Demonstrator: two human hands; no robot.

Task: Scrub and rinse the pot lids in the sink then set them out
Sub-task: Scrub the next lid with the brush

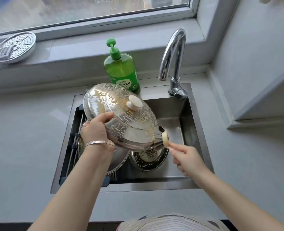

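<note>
Our grey counter (29, 139) holds a steel sink (154, 186), with a soap bottle (122, 70) and a tap (173, 64) at its back edge. On the sill (71, 52) above we see a perforated tray (14, 47).

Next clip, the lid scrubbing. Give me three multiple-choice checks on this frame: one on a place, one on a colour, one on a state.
1. Where does the soap bottle stand?
A. on the windowsill
B. at the back edge of the sink, left of the faucet
C. down in the basin

2. What colour is the knob on the lid being held?
A. cream
B. black
C. red

3. What state is that lid in?
A. dry and spotless
B. lying flat on the counter
C. tilted, sudsy, gripped by the left hand

Key: 1 B, its base sits behind the basin. 2 A, the knob on top is pale. 3 C, foam covers it, and the right hand holds the brush at its lower rim.
</note>
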